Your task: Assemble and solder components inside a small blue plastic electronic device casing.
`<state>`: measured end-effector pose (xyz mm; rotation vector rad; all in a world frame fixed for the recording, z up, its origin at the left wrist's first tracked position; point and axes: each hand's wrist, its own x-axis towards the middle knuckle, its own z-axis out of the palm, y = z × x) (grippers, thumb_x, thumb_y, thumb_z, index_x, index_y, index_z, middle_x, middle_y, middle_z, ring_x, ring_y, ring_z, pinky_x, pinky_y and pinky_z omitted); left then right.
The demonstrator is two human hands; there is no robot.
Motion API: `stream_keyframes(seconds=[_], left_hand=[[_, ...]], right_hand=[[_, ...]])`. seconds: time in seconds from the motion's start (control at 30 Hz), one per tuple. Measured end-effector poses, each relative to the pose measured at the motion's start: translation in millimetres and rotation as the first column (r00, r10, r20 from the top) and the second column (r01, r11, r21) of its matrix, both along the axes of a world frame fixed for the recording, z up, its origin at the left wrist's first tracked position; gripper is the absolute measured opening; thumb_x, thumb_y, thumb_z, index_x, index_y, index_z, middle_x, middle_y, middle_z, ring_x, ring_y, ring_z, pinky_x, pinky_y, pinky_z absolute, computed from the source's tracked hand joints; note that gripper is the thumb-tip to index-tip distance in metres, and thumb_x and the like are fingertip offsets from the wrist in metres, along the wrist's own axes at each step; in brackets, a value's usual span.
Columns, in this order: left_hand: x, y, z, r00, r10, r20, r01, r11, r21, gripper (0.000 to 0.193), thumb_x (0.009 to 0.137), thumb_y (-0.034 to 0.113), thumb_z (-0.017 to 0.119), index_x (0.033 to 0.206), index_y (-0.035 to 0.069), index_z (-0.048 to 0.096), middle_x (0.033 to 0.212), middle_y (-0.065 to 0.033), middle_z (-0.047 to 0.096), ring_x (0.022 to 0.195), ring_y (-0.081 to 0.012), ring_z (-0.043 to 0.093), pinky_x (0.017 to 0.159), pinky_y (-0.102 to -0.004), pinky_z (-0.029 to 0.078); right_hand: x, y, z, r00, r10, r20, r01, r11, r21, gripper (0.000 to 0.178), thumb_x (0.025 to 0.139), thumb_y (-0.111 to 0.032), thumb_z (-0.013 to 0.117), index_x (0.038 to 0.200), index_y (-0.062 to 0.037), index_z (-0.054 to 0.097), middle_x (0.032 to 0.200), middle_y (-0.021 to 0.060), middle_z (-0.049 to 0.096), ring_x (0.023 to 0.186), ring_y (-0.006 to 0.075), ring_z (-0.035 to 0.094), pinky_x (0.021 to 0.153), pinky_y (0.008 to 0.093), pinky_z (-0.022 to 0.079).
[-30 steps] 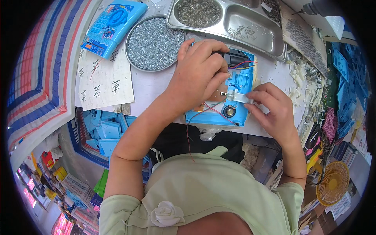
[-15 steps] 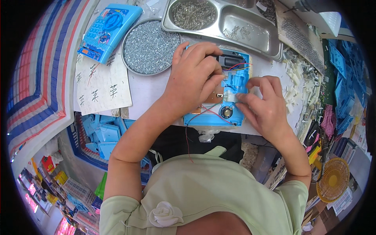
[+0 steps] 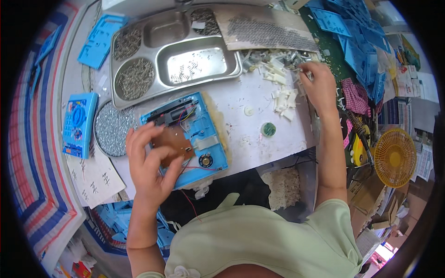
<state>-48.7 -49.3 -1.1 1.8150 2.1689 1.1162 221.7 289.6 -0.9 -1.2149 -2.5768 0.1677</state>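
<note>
Casing (image 3: 202,129), blue plastic, lies on bench (image 3: 241,132), partly under L hand (image 3: 153,162), loosely open, fingers parted. Prob. light, stiff; wires (image 3: 188,112) look fragile, so take it by rim. R hand (image 3: 320,85) by white parts (image 3: 284,102), grip unclear.

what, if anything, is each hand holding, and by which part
Left hand: nothing seen held, over the brown board. Right hand, by the white parts: cannot tell whether it holds anything.
</note>
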Motion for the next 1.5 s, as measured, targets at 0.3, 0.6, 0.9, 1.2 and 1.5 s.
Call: stream_keyframes(seconds=[0.3, 0.6, 0.9, 1.2, 1.5], left_hand=[[11.4, 8.4, 31.3, 0.991, -0.129, 0.036, 0.129, 0.991, 0.025, 0.021, 0.075, 0.01, 0.08, 0.09, 0.009, 0.066, 0.118, -0.0131, 0.064, 0.113, -0.0381, 0.062, 0.105, -0.0559, 0.043], [52.1, 115.9, 43.4, 0.86, -0.279, 0.427, 0.376, 0.912, -0.162, 0.032, 0.083, 0.012, 0.084, 0.109, 0.001, 0.067, 0.092, -0.0093, 0.07, 0.074, -0.0155, 0.068, 0.066, -0.0285, 0.056], [47.4, 151.3, 44.0, 0.683, -0.498, 0.534, 0.646, 0.753, -0.123, 0.024, 0.092, 0.016, 0.076, 0.11, 0.001, 0.07, 0.086, -0.0102, 0.072, 0.075, -0.0166, 0.07, 0.07, -0.0309, 0.057], [-8.9, 257.0, -9.3, 0.989, -0.042, -0.139, 0.015, 0.981, -0.192, 0.024, 0.087, 0.028, 0.075, 0.089, 0.004, 0.074, 0.084, -0.0152, 0.074, 0.081, -0.0338, 0.072, 0.075, -0.0425, 0.056], [-9.1, 266.0, -20.1, 0.972, -0.053, -0.227, 0.024, 0.992, -0.126, 0.021, 0.086, 0.027, 0.075, 0.091, 0.007, 0.076, 0.083, -0.0159, 0.074, 0.08, -0.0344, 0.072, 0.075, -0.0443, 0.057]], right_hand=[[-5.1, -0.5, -17.9, 0.991, 0.063, -0.12, -0.057, 0.997, 0.054, 0.028, 0.079, -0.01, 0.077, 0.106, -0.0056, 0.072, 0.099, 0.0106, 0.068, 0.089, 0.0295, 0.065, 0.081, 0.04, 0.053], [-24.5, -140.7, 14.4, 0.567, -0.353, -0.744, -0.498, 0.573, -0.651, 0.022, 0.09, -0.001, 0.076, 0.112, 0.0032, 0.074, 0.092, 0.0048, 0.072, 0.076, 0.0082, 0.065, 0.066, 0.0213, 0.051], [20.6, -128.6, 7.9, 0.452, -0.591, -0.668, -0.661, 0.281, -0.696, 0.011, 0.092, 0.003, 0.072, 0.095, 0.0, 0.061, 0.086, 0.0147, 0.071, 0.071, 0.0173, 0.069, 0.062, 0.0291, 0.056], [49.6, -120.6, -11.4, 0.322, -0.696, -0.642, -0.767, 0.206, -0.608, 0.022, 0.085, -0.006, 0.081, 0.087, -0.0035, 0.06, 0.081, 0.0087, 0.063, 0.069, 0.0185, 0.065, 0.058, 0.0285, 0.052], [71.1, -119.4, -8.7, 0.401, -0.627, -0.668, -0.664, 0.303, -0.683, 0.019, 0.087, -0.004, 0.078, 0.085, -0.0017, 0.059, 0.078, 0.0084, 0.061, 0.067, 0.016, 0.061, 0.062, 0.0263, 0.05]])
